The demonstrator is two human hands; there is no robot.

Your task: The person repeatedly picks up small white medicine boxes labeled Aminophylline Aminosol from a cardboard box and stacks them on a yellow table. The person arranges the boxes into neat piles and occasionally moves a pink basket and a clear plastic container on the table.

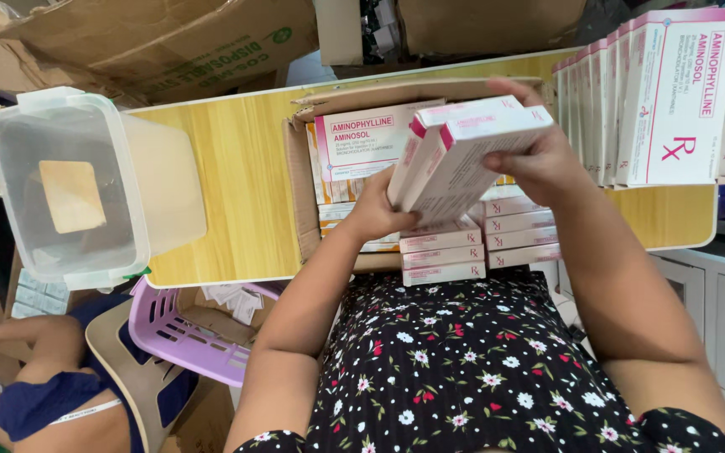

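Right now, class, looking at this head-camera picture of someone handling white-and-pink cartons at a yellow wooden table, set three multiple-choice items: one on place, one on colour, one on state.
1. Where is the clear plastic tub?
A. table's left end
B. in the cardboard box
C. on the floor

2. What colour is the slatted plastic basket?
A. green
B. lilac
C. black

3. The white-and-pink cartons between the left hand and right hand are
A. lying flat in the open cardboard box
B. torn open
C. held up above it

Key: 1 A, it overhangs the table; 2 B, pale purple slats; 3 C, both hands grip them.
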